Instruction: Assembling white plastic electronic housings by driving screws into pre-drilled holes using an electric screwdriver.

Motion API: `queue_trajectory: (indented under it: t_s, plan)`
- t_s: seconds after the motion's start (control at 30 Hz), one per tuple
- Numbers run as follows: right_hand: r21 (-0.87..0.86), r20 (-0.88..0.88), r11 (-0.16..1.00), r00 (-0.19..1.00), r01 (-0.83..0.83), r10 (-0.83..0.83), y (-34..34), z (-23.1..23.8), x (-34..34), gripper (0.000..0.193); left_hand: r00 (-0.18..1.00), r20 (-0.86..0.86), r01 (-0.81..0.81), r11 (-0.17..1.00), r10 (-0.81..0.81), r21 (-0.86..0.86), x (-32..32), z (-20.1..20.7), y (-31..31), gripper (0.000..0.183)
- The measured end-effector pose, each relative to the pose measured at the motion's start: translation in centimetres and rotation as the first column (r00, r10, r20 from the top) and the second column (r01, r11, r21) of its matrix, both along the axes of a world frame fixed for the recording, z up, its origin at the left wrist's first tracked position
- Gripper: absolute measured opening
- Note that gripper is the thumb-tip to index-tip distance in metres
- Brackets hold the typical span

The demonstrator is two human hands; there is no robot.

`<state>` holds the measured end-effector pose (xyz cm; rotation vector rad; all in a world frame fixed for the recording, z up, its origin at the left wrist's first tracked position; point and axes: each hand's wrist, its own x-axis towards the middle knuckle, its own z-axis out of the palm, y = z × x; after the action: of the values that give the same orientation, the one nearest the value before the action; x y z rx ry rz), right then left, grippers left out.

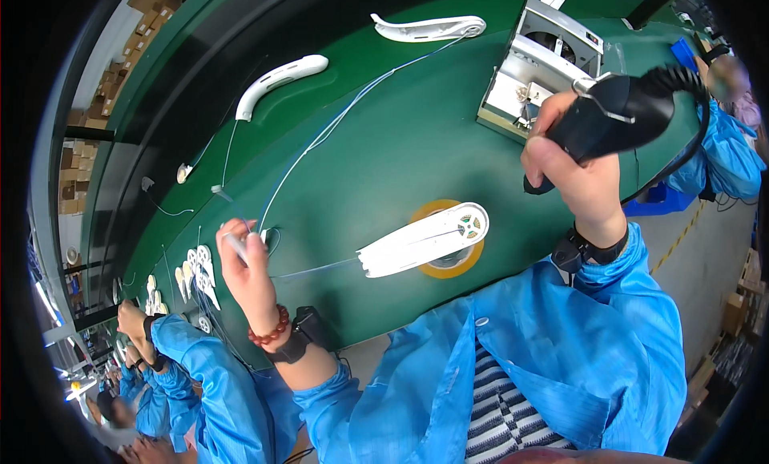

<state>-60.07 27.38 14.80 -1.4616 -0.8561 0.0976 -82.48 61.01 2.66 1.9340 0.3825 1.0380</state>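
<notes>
My right hand (573,155) is wrapped round a black electric screwdriver (613,119) with a metal hanging loop and a coiled cord. It is raised in front of a screw feeder box (541,59). My left hand (248,272) is closed with a small pale grey piece (238,246) between its fingers; its exact kind is unclear. A thin cable (316,268) runs from near that hand to a long white plastic housing (420,240). The housing lies on a roll of yellowish tape (473,260), with a round, spoked part in its right end.
Two curved white housings (280,83) (428,29) with thin cables lie farther back on the green table (344,183). Several white parts (204,276) lie to the left, near a co-worker's blue sleeve (212,368). Another person in blue (713,155) is at the right.
</notes>
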Motion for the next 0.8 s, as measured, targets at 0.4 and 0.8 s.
queue_trajectory:
  t_s: [0.4,0.8]
  plan:
    - [0.447,0.167,0.894,0.985,-0.029,-0.052,-3.0,4.0,1.5,0.015,0.587,-0.561,-0.264,0.793,0.584,0.549,-4.2,-1.3,-4.0,0.047]
    - [0.376,0.145,0.926,0.986,0.027,-0.088,-1.5,3.6,-1.2,0.01,0.897,-0.443,0.111,0.965,0.007,0.239,4.9,-0.3,-4.5,0.038]
